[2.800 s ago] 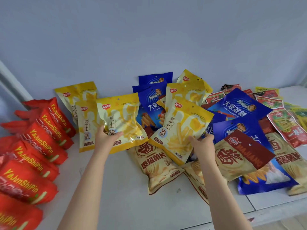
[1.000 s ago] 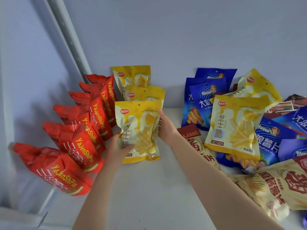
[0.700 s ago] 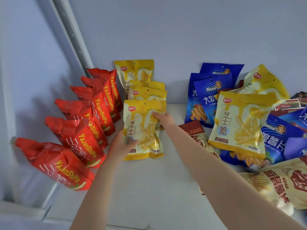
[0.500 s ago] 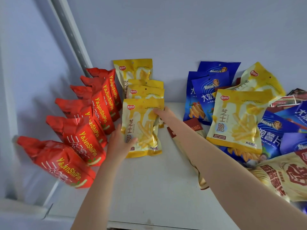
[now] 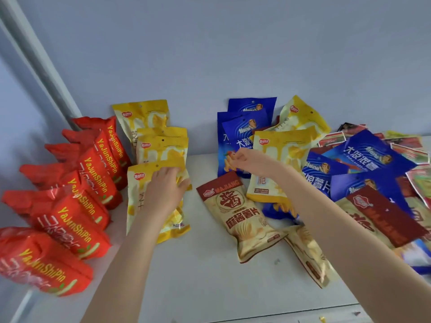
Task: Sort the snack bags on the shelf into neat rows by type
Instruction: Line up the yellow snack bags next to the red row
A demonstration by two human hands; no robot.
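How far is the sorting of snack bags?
Done: the red bags stand in a row at left. In hand: the left hand rests on the front bag of the yellow row; the right hand is over a loose yellow bag. Left: blue bags, tan bags and small packets lie mixed at right.

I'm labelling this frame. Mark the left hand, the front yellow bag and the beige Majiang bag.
left hand (image 5: 165,191), head view, back of the hand.
front yellow bag (image 5: 136,194), head view, left side.
beige Majiang bag (image 5: 242,221), head view, front middle.
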